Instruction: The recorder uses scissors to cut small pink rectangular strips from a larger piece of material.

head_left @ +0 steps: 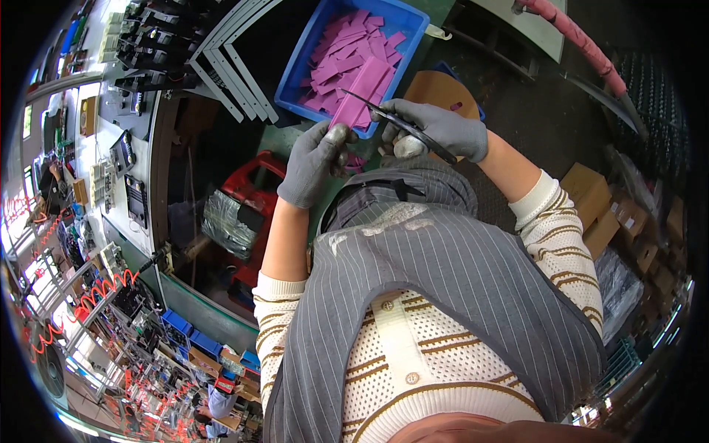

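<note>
My left hand [313, 162], in a grey glove, pinches the near end of a long pink strip [361, 91] between thumb and fingers. The strip looks flat and slants away over a blue bin [293, 68]. Gripped in my gloved right hand [442, 131] is a long black tool that looks like a pair of scissors [419, 133]. One thin, dark blade lies across the strip; whether it cuts into it I cannot tell. Beneath, many short pink pieces [332, 72] lie loose in the bin. The tool's far details are hidden by my fingers.
Grey metal frames [235, 81] stand left of the bin. A red plastic chair or stool [262, 177] is by my left forearm. Beyond my right hand is a brown round-edged board [443, 92]; cardboard boxes [591, 196] stack at the right. Workbenches line the left.
</note>
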The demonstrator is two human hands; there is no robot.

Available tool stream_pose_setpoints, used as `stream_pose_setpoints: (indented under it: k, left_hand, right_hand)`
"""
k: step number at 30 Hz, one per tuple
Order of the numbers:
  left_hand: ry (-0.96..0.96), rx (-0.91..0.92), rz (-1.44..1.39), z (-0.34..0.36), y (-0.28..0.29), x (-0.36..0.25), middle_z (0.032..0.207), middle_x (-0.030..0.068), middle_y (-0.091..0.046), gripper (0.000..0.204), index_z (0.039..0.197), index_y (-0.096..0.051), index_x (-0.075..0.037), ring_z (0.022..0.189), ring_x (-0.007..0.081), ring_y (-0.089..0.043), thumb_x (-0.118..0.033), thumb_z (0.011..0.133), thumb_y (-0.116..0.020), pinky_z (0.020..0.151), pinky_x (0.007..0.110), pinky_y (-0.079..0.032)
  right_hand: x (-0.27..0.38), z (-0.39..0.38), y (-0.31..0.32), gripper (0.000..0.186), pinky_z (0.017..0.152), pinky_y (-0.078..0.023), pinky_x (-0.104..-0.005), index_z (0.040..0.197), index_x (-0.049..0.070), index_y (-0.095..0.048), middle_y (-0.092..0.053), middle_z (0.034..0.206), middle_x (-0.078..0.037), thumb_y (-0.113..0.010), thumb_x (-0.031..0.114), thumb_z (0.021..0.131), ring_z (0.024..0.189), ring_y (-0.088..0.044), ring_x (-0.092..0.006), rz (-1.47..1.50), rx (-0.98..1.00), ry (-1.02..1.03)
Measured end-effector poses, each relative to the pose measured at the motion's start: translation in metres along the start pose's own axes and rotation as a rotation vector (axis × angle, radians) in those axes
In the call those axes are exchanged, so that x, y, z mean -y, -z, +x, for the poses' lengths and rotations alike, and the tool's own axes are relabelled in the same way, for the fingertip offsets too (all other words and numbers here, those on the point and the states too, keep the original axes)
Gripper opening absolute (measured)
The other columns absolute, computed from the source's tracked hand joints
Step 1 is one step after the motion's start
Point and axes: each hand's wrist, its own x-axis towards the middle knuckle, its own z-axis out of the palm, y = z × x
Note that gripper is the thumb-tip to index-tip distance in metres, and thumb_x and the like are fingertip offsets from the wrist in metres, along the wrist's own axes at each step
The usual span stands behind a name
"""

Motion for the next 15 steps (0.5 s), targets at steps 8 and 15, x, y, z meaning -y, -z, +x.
stream_pose_setpoints:
  k: [8, 15]
  left_hand:
    - [0.018, -0.006, -0.004, 0.003, -0.003, -0.002, 0.06, -0.0017, -0.047, 0.028, 0.088, -0.058, -0.004, 0.049, 0.0061, -0.044, -0.031, 0.091, -0.05, 0.048, 0.02, -0.037]
    - [0.109, 0.056, 0.152, 0.046, 0.018, 0.018, 0.058, -0.0011, -0.046, 0.03, 0.088, -0.058, -0.003, 0.047, 0.0077, -0.045, -0.032, 0.091, -0.051, 0.046, 0.022, -0.038]
  right_hand:
    - [-0.005, 0.0, -0.001, 0.059, 0.074, -0.049, -0.025, 0.12, 0.002, -0.046, -0.059, 0.083, -0.005, -0.07, 0.037, 0.077, 0.082, -0.061, -0.0139, 0.229, -0.029, -0.041]
    - [-0.015, 0.022, 0.011, 0.018, 0.041, -0.037, -0.0203, 0.095, 0.005, -0.055, -0.052, 0.063, -0.002, -0.054, 0.019, 0.083, 0.049, -0.046, -0.0063, 0.064, -0.064, -0.369]
